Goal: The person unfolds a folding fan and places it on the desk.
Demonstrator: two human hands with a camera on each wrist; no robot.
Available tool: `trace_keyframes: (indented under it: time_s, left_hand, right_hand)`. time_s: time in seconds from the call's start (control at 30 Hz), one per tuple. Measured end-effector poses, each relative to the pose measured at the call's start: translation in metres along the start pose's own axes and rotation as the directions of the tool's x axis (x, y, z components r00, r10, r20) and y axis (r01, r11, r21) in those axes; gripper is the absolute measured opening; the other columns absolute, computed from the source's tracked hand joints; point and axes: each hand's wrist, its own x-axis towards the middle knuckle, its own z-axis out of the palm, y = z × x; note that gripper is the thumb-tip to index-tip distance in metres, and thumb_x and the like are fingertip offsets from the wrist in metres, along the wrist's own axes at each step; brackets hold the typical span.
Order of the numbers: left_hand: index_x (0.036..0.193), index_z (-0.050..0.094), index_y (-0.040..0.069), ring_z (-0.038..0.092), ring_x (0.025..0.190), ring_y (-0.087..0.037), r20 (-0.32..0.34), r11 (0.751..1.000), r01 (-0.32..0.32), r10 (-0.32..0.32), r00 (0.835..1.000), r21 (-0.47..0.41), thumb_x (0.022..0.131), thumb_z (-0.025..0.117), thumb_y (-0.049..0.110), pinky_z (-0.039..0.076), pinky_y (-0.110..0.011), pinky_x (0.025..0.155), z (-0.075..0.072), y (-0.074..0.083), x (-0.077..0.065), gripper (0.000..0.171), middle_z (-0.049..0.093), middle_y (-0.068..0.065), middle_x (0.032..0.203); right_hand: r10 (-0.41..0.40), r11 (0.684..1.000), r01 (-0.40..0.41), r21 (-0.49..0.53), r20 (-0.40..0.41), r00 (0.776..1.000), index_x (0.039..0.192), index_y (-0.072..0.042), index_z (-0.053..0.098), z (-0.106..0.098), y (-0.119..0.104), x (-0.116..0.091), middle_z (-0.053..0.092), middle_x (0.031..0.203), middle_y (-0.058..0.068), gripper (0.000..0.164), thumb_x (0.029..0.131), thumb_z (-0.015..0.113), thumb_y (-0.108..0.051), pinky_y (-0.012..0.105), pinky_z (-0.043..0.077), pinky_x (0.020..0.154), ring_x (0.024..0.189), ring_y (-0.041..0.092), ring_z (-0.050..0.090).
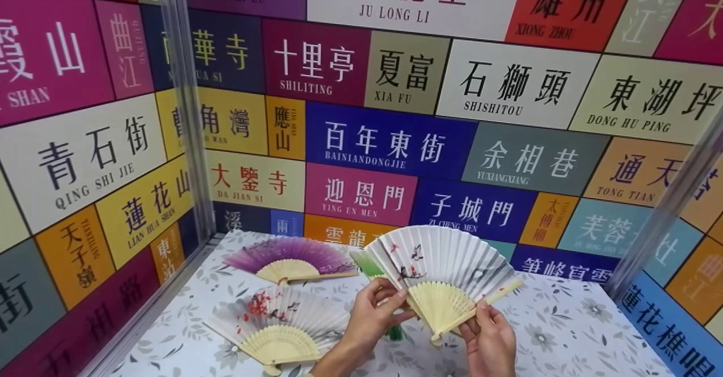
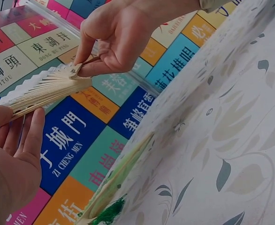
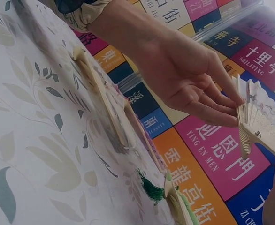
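Note:
Spread between both hands is a white folding fan (image 1: pixel 446 258) with pale slotted ribs, red blossoms and a bird, lifted above the table. My left hand (image 1: pixel 370 317) pinches its left edge between thumb and fingers. At the right outer stick, my right hand (image 1: pixel 491 334) grips with the thumb in front and fingers behind. The right wrist view shows the left hand (image 3: pixel 189 79) at the fan's end ribs. In the left wrist view the right hand (image 2: pixel 118 42) holds the fan near its pivot. Behind the raised fan, a green fan (image 1: pixel 368 265) is mostly hidden; its green tassel (image 1: pixel 395 332) shows below.
A second white blossom fan (image 1: pixel 277 323) lies spread on the table to the left. Behind it lies an open purple fan (image 1: pixel 305 258). A leaf-patterned cloth (image 1: pixel 565 332) covers the table. Colourful sign panels (image 1: pixel 390 139) and clear upright edges (image 1: pixel 189 100) enclose the back and sides.

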Motion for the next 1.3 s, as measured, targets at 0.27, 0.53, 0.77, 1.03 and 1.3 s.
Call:
trace_keyframes:
  time_s: [0.27,0.53,0.77,1.03,1.3]
  left_hand:
    - [0.122,0.055,-0.004,0.071,0.094,-0.024,-0.003,1.000,-0.020,0.020,1.000,-0.002,0.096,0.069,0.010,0.061,-0.049,0.090,-0.0006,-0.0013,0.0005,0.033,0.069,-0.013,0.106]
    - [0.121,0.055,-0.004,0.071,0.095,-0.024,-0.043,1.000,-0.017,0.016,0.999,-0.011,0.095,0.071,0.011,0.062,-0.045,0.089,-0.0004,-0.0021,0.0019,0.035,0.068,-0.014,0.107]
    - [0.124,0.054,-0.006,0.072,0.099,-0.029,-0.067,0.999,-0.027,0.025,0.997,-0.026,0.094,0.071,0.013,0.062,-0.044,0.090,-0.0013,-0.0005,0.0022,0.039,0.066,-0.018,0.110]
    - [0.128,0.053,-0.004,0.071,0.098,-0.029,-0.112,0.999,-0.035,0.033,0.993,-0.014,0.094,0.072,0.015,0.063,-0.040,0.089,-0.0020,0.0007,0.0021,0.043,0.065,-0.018,0.112]
    - [0.122,0.053,-0.004,0.070,0.092,-0.027,-0.160,0.996,-0.074,0.067,0.985,-0.039,0.093,0.072,0.013,0.062,-0.043,0.089,-0.0014,0.0004,0.0028,0.038,0.065,-0.013,0.104]
  right_hand:
    - [-0.019,1.000,0.019,0.023,0.014,1.000,0.127,-0.008,0.039,-0.0005,-0.0001,-0.0005,0.071,0.097,-0.008,0.031,0.107,0.043,-0.032,0.023,0.058,0.095,0.098,0.002,0.070]
    - [-0.023,0.999,0.023,0.034,-0.016,1.000,0.126,-0.009,0.039,-0.0002,0.0014,0.0010,0.070,0.096,-0.009,0.030,0.107,0.042,-0.031,0.024,0.056,0.099,0.098,0.001,0.070]
    - [-0.025,0.997,0.026,0.076,-0.020,0.999,0.121,-0.009,0.040,0.0000,0.0019,0.0013,0.070,0.096,-0.010,0.027,0.107,0.043,-0.031,0.023,0.057,0.098,0.097,0.001,0.070]
    - [-0.029,0.988,0.025,0.153,0.020,0.999,0.115,-0.006,0.036,-0.0009,0.0036,0.0000,0.070,0.099,-0.007,0.024,0.107,0.043,-0.028,0.022,0.054,0.101,0.099,0.002,0.070]
    - [-0.044,0.981,0.035,0.191,0.042,0.998,0.123,-0.005,0.036,0.0002,0.0051,0.0003,0.070,0.101,-0.003,0.028,0.107,0.041,-0.027,0.025,0.052,0.104,0.102,0.004,0.069]
